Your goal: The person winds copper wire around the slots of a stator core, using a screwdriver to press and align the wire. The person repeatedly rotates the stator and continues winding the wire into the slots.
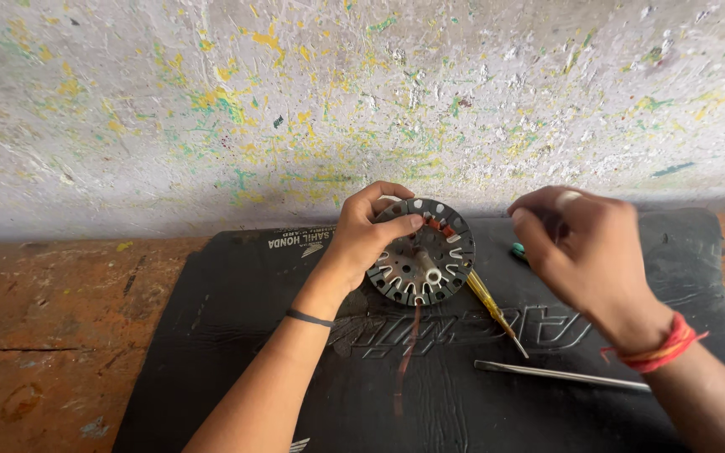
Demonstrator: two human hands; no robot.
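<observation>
Lowest in the frame, near me, a thin metal rod (560, 375) lies on the black mat (211, 352). Just above it, a yellow-handled screwdriver (494, 309) pokes out from under the round metal motor core (422, 251) in the middle. My left hand (361, 239) grips the core's left edge, thumb on top. A copper wire (407, 352) hangs from it. My right hand (585, 252), right of middle, is pinched shut, on what I cannot tell. If I pull too hard, I think the wire could snap or the core could tip.
</observation>
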